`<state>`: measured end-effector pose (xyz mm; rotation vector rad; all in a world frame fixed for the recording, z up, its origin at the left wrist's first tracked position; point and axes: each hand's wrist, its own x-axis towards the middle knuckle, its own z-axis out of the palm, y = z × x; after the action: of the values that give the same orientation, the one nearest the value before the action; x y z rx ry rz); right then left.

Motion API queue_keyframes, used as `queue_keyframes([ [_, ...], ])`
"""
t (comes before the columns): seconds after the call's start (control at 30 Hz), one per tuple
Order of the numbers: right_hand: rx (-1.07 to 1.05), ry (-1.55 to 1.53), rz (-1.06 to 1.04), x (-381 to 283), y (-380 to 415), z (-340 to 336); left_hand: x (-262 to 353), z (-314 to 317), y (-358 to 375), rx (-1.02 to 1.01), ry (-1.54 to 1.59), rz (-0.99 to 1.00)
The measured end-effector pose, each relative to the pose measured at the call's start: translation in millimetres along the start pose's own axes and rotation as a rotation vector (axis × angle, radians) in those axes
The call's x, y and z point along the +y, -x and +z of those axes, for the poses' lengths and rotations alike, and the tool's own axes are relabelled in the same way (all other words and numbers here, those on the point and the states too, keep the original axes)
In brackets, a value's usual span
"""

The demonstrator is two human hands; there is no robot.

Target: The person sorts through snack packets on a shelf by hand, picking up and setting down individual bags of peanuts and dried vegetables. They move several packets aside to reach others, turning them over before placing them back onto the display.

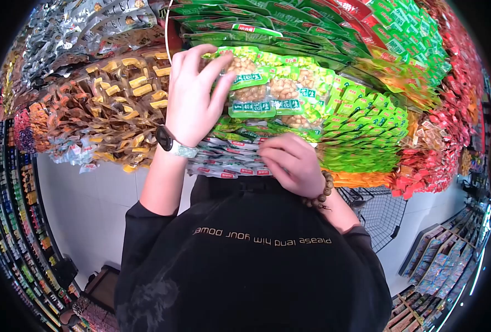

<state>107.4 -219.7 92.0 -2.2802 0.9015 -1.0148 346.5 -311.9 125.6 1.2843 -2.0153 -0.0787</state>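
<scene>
i'm seeing the left hand (201, 91) reaching over the left end of the peanut packs (281, 91), fingers spreading apart, fingertips resting at the packs. can't tell if it's gripping any one of them. the right hand (291, 161) is sitting lower, over the grey packs (229, 161) at the front edge of the display, just below the peanut packs. its fingers are bending and lying close together; thumb and fingertips aren't showing clearly, so i can't tell if it's clamping anything.

peanut packs are lying between and ahead of the hands, in the middle of the display, showing nuts through clear windows above green labels. dark green packs (278, 16) are standing in rows behind them. bright green packs (361, 119) are filling the right side, with orange packs (361, 179) running along the edge below and red packs (430, 160) piling up further right. brown packs (126, 91) with yellow labels are lying left of the left hand, silver packs (104, 25) behind those.

the person is wearing a watch (164, 138) on the left wrist, a bead bracelet (326, 188) on the right, and a black shirt (245, 276). a wire cart (383, 216) is standing on the floor (99, 191), right of the body.
</scene>
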Motion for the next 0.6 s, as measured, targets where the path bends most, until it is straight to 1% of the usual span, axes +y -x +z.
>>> queue_keyframes([
  [0.1, -0.091, -0.007, -0.005, 5, 8, 9, -9, 1, 0, -0.086, -0.132, 0.107],
  [0.17, -0.110, 0.028, -0.040, 5, 6, 12, -15, 4, 0, -0.074, -0.125, 0.106],
  [0.23, -0.117, 0.061, -0.032, 5, 4, 15, -16, 5, 0, -0.067, -0.104, 0.121],
  [0.33, -0.096, 0.104, -0.026, 3, 1, 20, -9, -4, 7, 0.027, -0.023, 0.108],
  [0.43, -0.084, 0.138, -0.004, 2, 2, 22, -3, -21, 35, 0.146, 0.031, 0.020],
  [0.53, -0.059, 0.161, 0.012, 1, 1, 23, 5, -33, 73, 0.188, -0.048, -0.074],
  [0.6, -0.075, 0.167, 0.039, -3, 0, 23, 12, -34, 92, 0.175, -0.072, -0.060],
])
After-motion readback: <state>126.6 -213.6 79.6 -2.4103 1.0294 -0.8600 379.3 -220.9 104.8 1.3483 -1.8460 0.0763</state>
